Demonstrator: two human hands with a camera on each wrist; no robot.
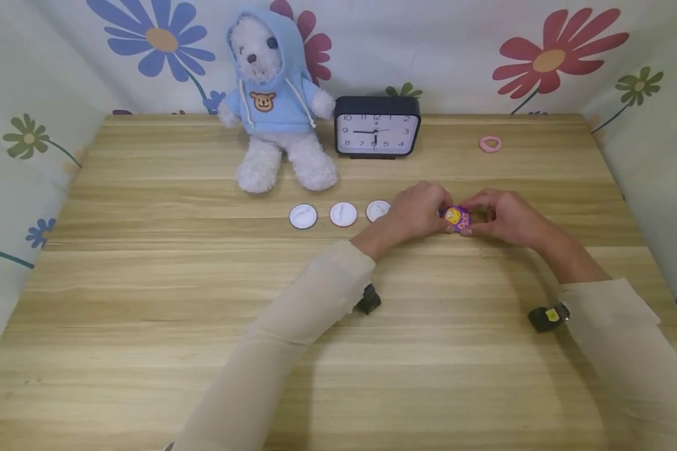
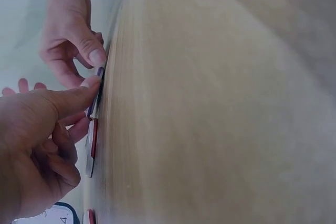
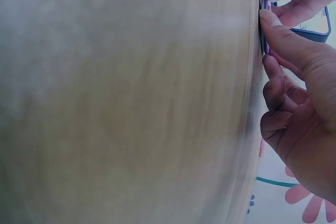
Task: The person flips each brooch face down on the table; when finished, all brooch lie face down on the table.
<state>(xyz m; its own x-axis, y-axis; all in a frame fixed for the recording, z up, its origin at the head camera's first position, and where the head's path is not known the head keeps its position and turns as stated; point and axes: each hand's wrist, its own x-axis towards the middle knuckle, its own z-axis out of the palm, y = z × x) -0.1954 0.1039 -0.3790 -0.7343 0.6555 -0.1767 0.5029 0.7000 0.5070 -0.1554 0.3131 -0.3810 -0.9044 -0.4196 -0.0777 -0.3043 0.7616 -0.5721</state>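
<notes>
A purple button badge (image 1: 456, 217) with a yellow cartoon face lies picture side up between my two hands, at or just above the tabletop. My left hand (image 1: 414, 213) pinches its left edge with thumb and fingers. From the other side, my right hand (image 1: 508, 216) pinches the right edge. Left of them, button badges lie in a row with white pin backs up: a far-left badge (image 1: 303, 217), a middle badge (image 1: 343, 214) and a badge (image 1: 377, 210) partly covered by my left hand. The left wrist view shows a red-edged badge (image 2: 92, 148) close beside the held one.
Behind the row sits a plush toy (image 1: 276, 106) in a blue hoodie, with a black-framed clock (image 1: 377, 127) next to it. A pink hair tie (image 1: 490, 145) lies at the back right. Flowered cloth (image 1: 440, 37) hangs around the wooden table (image 1: 429, 369).
</notes>
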